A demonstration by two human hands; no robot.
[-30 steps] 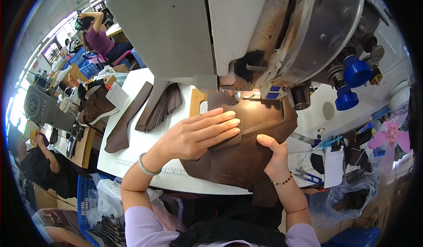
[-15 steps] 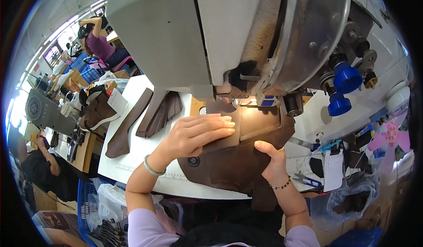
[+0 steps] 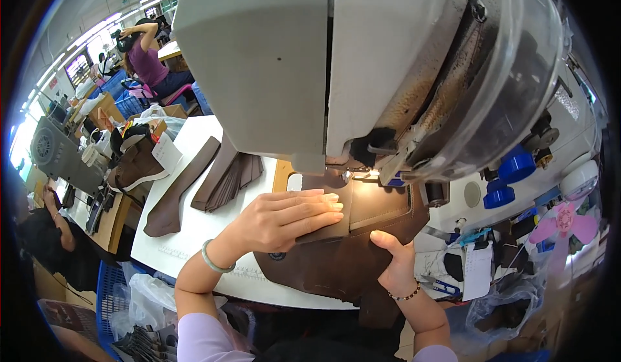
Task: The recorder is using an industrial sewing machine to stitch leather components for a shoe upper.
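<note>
A large brown leather panel point(image 3: 317, 268) lies on the white bed of a sewing machine point(image 3: 259, 71), its far part under the lit needle area. My left hand point(image 3: 278, 218) rests flat on a folded-over flap of it, fingers straight and side by side, pointing right. At the panel's near right edge is my right hand point(image 3: 396, 265), thumb on top and the other fingers hidden underneath, so the edge sits in its grip. A stitched rectangular outline point(image 3: 381, 207) shows on the leather right of the flap. The needle tip itself is too small to make out.
Left of the panel lie a long brown strip point(image 3: 181, 187) and a fanned stack of brown pieces point(image 3: 229, 174). Beyond stands a brown shoe point(image 3: 136, 161). Thread snips point(image 3: 446, 289) and a pink fan point(image 3: 564, 223) are at right. Co-workers sit at far left.
The whole view has shifted, with the machine head looming larger and farther right. Both hands keep their hold on the leather, with little change between them.
</note>
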